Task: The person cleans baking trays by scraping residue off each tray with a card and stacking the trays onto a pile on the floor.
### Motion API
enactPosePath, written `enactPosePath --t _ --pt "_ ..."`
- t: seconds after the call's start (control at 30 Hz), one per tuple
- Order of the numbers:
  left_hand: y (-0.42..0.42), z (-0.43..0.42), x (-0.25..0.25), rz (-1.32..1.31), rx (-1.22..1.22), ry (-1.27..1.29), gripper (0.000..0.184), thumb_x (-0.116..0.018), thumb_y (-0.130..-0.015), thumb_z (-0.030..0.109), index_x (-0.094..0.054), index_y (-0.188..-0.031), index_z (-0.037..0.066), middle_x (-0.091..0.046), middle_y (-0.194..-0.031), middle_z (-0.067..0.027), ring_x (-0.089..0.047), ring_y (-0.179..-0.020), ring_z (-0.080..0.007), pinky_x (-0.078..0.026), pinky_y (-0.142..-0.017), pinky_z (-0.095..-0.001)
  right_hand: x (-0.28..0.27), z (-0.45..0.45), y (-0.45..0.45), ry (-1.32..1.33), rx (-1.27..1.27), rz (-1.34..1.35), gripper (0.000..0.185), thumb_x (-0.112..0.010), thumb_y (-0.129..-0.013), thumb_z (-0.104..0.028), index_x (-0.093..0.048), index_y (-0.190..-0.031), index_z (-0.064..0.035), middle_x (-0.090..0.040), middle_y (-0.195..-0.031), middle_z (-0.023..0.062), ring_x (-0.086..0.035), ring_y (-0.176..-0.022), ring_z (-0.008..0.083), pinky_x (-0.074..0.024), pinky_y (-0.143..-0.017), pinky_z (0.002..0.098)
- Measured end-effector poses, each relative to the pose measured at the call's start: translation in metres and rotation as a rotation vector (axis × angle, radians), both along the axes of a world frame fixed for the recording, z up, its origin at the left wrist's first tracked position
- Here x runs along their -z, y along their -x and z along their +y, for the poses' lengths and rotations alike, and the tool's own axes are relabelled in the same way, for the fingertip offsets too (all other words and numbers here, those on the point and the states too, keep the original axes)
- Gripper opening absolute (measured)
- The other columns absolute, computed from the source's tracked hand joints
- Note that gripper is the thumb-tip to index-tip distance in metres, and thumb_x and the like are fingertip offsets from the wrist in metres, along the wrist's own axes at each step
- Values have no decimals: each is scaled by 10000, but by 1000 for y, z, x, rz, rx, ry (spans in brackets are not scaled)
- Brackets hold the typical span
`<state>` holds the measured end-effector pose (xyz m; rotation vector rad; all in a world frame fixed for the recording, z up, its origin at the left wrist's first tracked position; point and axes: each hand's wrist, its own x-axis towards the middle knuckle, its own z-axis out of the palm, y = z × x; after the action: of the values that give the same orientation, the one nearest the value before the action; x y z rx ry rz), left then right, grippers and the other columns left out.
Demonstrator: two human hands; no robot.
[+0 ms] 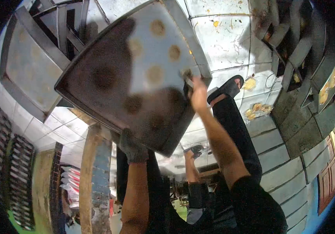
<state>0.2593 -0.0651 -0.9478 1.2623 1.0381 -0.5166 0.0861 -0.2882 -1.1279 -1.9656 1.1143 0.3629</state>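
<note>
A large metal baking tray [152, 50], with several round brown marks on its surface, is held tilted in front of me. My left hand [133, 146], in a dark grey glove, closes on the tray's near edge. At the tray's right side is my right hand [198, 93], smeared by motion, its fingers wrapped round a small scraper-like tool [187, 74]. The tool's end rests on or just over the tray's surface near the right rim; contact is unclear. A shadow covers the tray's left and lower parts.
Another metal tray [27, 70] lies at left beside metal frames. More stacked metal pieces [296, 46] stand at right. My sandalled foot [230, 87] is on the tiled floor near yellowish scraps [258, 111]. A wooden post [95, 167] and dark racks [21, 179] are at lower left.
</note>
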Motion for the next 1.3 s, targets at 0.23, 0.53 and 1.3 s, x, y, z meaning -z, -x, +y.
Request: enactPosePath --t 0.23,0.53,1.3 --pt "5 -7 1 -49 -33 169 529 -581 -936 32 -437 -1444 71 -532 -1328 -166 -550 -1201 -357 -517 -1036 -541 17 -68 -22 -487 148 24 390 -756 -891 -231 -689 -1167 37 -754 -967 213 -741 -855 341 -574 -744 423" --pt "-6 -62 -67 -393 438 -135 573 -743 -906 151 -474 -1375 -43 -600 -1217 -101 -580 -1090 -227 -530 -920 -351 -255 46 -71 -885 55 -85 361 -727 -822 -41 -693 -1177 18 -725 -1144 241 -712 -1062 322 -538 -963 426" --pt "-41 -78 -827 -1491 757 -733 693 -683 -604 91 -560 -1274 -36 -663 -1046 -189 -661 -955 -343 -525 -887 -435 -832 -71 -168 -308 284 -1184 331 -713 -936 -161 -656 -1215 8 -745 -1005 146 -682 -948 224 -526 -876 353"
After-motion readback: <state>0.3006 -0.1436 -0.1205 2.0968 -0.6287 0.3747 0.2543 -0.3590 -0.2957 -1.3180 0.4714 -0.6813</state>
